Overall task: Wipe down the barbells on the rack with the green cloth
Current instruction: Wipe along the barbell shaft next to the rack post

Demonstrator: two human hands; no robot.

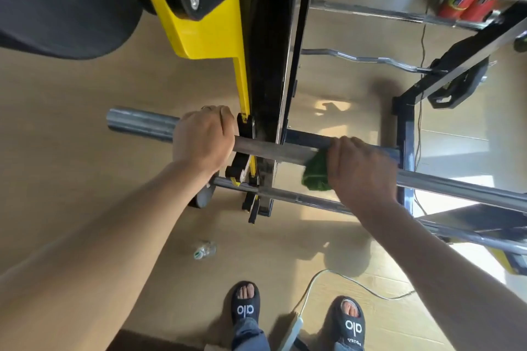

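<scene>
A steel barbell point(273, 151) lies across the black and yellow rack point(225, 37), its bare sleeve end sticking out to the left. My left hand point(202, 139) grips the bar just left of the rack upright. My right hand point(362, 171) is curled over the bar to the right of the upright, holding the green cloth point(316, 171) against it; the cloth hangs below the bar. A second barbell point(299, 198) rests lower on the rack. A curl bar point(370, 58) and another straight bar point(370, 10) sit further back.
A large black weight plate point(62, 8) hangs at top left. A small plastic bottle point(205, 249) lies on the wooden floor. A white cable and power strip point(293, 325) run by my sandalled feet point(245, 305). Red containers point(464, 6) stand at back right.
</scene>
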